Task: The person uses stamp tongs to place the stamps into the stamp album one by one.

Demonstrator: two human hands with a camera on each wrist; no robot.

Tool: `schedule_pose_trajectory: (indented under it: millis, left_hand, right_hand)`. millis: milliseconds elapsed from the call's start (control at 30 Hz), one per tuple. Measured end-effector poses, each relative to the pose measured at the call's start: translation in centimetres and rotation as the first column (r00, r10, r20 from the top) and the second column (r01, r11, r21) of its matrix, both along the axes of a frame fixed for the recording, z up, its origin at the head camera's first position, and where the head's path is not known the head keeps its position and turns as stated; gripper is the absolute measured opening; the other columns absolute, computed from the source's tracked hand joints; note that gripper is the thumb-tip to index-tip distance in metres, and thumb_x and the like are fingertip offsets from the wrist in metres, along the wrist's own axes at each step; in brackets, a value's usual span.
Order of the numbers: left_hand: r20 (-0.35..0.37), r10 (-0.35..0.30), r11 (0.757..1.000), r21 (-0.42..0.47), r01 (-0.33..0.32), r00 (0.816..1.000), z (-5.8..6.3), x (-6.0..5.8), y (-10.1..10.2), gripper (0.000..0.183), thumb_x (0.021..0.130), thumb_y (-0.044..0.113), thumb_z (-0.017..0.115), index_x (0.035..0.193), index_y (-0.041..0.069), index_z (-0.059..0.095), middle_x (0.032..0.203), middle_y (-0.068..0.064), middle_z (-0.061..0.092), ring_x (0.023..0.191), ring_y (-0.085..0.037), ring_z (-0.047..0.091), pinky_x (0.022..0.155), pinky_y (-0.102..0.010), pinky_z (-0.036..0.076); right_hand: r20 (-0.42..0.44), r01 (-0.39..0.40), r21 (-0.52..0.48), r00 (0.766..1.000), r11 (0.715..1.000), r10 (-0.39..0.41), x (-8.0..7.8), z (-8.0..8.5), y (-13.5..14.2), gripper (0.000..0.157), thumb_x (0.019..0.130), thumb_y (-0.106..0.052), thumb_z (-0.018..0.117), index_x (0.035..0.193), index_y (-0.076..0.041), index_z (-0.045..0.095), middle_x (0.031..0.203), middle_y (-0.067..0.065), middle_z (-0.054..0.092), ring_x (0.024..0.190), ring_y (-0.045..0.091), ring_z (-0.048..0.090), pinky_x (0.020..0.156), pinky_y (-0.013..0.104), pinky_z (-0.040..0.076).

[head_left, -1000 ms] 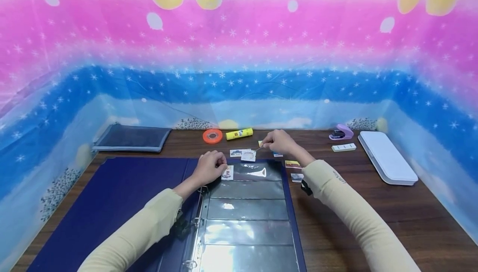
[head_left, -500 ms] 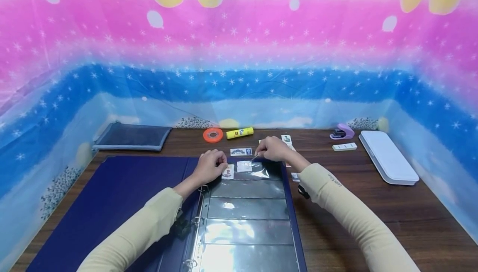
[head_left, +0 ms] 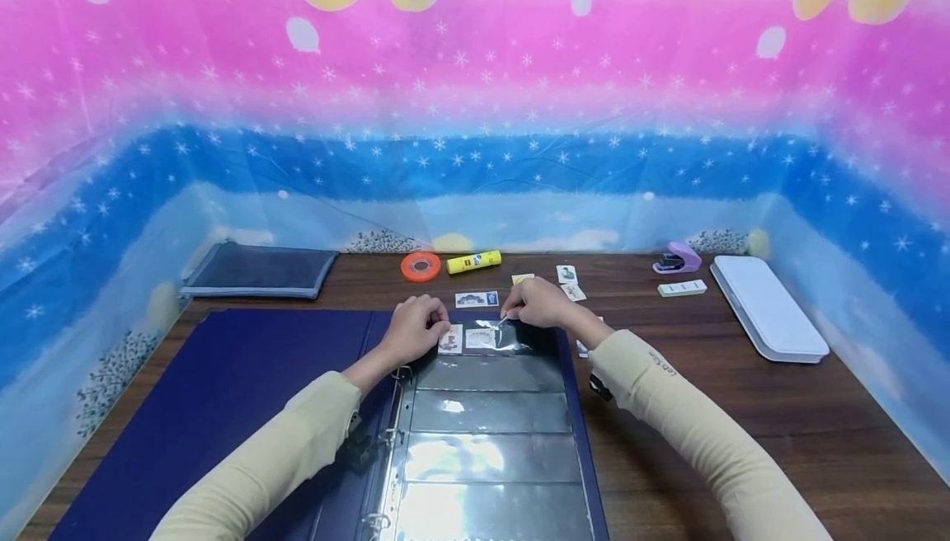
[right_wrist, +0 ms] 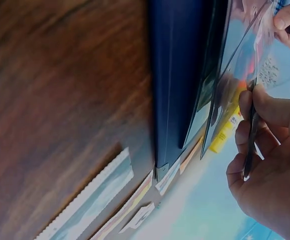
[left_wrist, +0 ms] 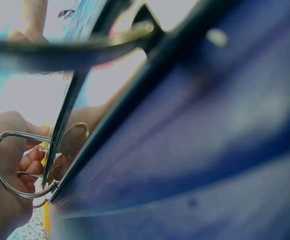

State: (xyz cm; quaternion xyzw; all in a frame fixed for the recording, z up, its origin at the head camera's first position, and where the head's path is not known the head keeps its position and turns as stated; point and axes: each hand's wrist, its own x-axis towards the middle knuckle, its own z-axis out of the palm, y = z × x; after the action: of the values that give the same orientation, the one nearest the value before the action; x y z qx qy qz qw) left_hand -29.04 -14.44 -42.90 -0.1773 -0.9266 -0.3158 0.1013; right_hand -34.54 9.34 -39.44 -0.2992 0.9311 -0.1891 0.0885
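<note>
In the head view a navy binder [head_left: 282, 384] lies spread, its clear pocket sheet [head_left: 490, 413] held by metal rings [left_wrist: 22, 132]. My left hand [head_left: 416, 331] pinches the sheet's top edge with thumb and fingers, next to a stamp [head_left: 450, 341] with a reddish picture. To its right, a pale stamp [head_left: 481, 339] sits in the top pocket row. My right hand [head_left: 540, 302] holds tweezers [right_wrist: 252, 140], their tips at the pale stamp's upper right; whether they still grip it cannot be told. The right wrist view shows the tweezers between thumb and fingers, beside the clear film.
Loose stamps lie beyond the binder: one bluish stamp [head_left: 477, 299], one green-pictured stamp [head_left: 566, 274], several more around the right hand. Behind are an orange tape roll [head_left: 420, 266], glue stick [head_left: 473, 261] and mesh pouch [head_left: 260, 270]. A stapler [head_left: 677, 259] and white case [head_left: 769, 308] stand right.
The right hand has brought the pale stamp from above the binder's top edge down and left into the top pocket row, beside the reddish stamp. The left hand has stayed in place.
</note>
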Motion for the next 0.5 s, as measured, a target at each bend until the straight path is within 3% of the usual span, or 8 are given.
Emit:
schedule_pose_trajectory:
  millis: [367,500]
  left_hand:
    - [0.011,-0.006,1.0,-0.03,0.006,1.0,0.3,0.2,0.26,0.007,0.084,0.013,0.065,0.079,0.01,0.061,0.075,-0.003,0.055,0.071,-0.016,0.043,0.08,-0.038,0.033]
    - [-0.006,-0.014,0.994,-0.105,0.013,1.0,0.44,0.16,0.2,0.008,0.085,0.015,0.065,0.08,0.01,0.061,0.076,-0.003,0.056,0.071,-0.016,0.045,0.078,-0.037,0.036]
  right_hand:
    - [0.01,-0.007,-0.012,1.0,1.0,0.007,0.17,-0.35,0.29,0.019,0.09,-0.009,0.057,0.093,-0.014,0.075,0.102,0.002,0.071,0.096,0.019,0.063,0.072,0.026,0.042]
    - [0.01,-0.026,-0.01,1.0,1.0,0.026,-0.02,-0.1,0.57,0.018,0.091,-0.011,0.058,0.096,-0.013,0.075,0.103,0.003,0.072,0.085,0.016,0.062,0.069,0.025,0.041]
